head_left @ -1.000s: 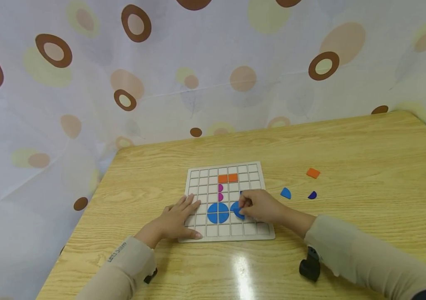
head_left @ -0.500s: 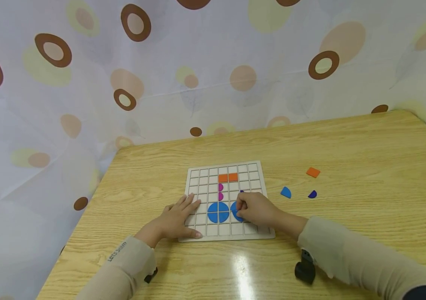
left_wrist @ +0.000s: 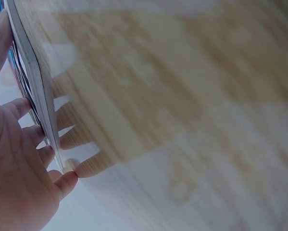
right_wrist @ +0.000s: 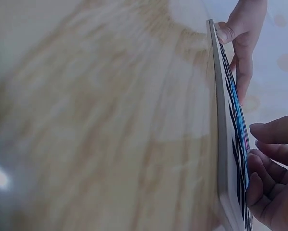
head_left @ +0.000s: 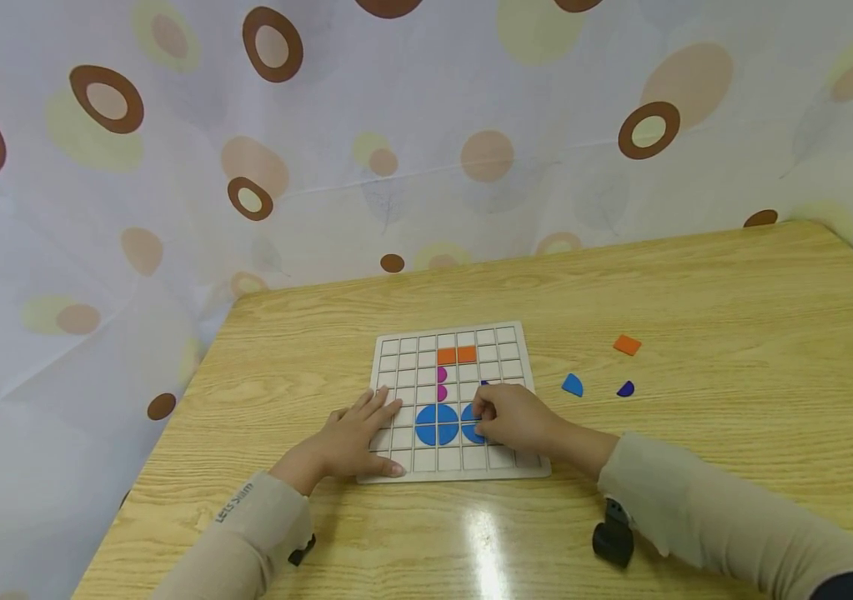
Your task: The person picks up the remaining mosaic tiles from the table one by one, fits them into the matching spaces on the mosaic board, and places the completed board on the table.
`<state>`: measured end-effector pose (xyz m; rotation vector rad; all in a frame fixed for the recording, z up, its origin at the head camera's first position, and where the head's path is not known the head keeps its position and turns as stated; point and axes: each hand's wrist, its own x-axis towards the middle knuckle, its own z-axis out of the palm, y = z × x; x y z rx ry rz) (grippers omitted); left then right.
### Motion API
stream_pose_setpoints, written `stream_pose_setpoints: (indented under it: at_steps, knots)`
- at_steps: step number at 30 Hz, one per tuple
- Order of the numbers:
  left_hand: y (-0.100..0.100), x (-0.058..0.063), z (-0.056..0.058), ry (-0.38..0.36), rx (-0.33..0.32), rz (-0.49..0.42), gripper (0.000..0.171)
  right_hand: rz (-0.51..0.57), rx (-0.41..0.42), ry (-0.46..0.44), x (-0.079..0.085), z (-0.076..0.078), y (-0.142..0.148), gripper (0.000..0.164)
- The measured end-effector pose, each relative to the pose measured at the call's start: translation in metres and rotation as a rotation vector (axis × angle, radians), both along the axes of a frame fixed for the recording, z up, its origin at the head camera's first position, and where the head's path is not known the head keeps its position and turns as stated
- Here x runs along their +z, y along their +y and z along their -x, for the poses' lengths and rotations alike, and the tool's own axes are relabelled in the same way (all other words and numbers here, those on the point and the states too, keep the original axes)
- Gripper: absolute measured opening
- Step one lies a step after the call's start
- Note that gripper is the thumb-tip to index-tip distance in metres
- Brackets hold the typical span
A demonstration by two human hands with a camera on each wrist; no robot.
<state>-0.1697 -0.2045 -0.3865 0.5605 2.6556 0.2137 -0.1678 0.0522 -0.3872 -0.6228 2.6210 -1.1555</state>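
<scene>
A white gridded board point(head_left: 426, 461) lies flat on the table. My left hand point(head_left: 354, 437) rests spread over its left side, fingers nearly straight, thumb near the front edge. My right hand point(head_left: 518, 415) is curled over the right part of the board. Its thumb and fingertips hold a blue quarter-circle tile point(head_left: 471, 434) down in the grid, under another blue quarter-circle point(head_left: 469, 412). Left of them, several blue quarter tiles point(head_left: 427, 415) form a full circle. Two magenta half-circles point(head_left: 442, 375) and two orange squares point(head_left: 446, 357) sit higher up. My right hand partly hides a dark blue tile point(head_left: 484, 383).
On the wooden table point(head_left: 696, 308), right of the board, lie a loose light blue quarter-circle point(head_left: 572, 385), a dark blue half-circle point(head_left: 625, 389) and an orange tile point(head_left: 627, 345). A patterned curtain point(head_left: 426, 167) hangs behind the table.
A second ago the blue quarter tile sat askew at my right fingertips; now it lines up beneath the other one in the grid. My right hand shifted slightly. My left hand has stayed put.
</scene>
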Motion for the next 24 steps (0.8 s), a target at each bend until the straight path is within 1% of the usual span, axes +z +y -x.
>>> stream_pose_setpoints:
  at_steps: [11,24]
  knots:
    - [0.0007,0.0029,-0.0017,-0.001,-0.001,-0.004,0.090,-0.064,0.078,0.035,-0.0028,0.0017,-0.0020,0.014]
    - [0.0012,0.0038,-0.0023,-0.007,0.001,-0.007,0.090,-0.094,0.083,0.063,-0.0009,-0.0002,-0.0055,0.013]
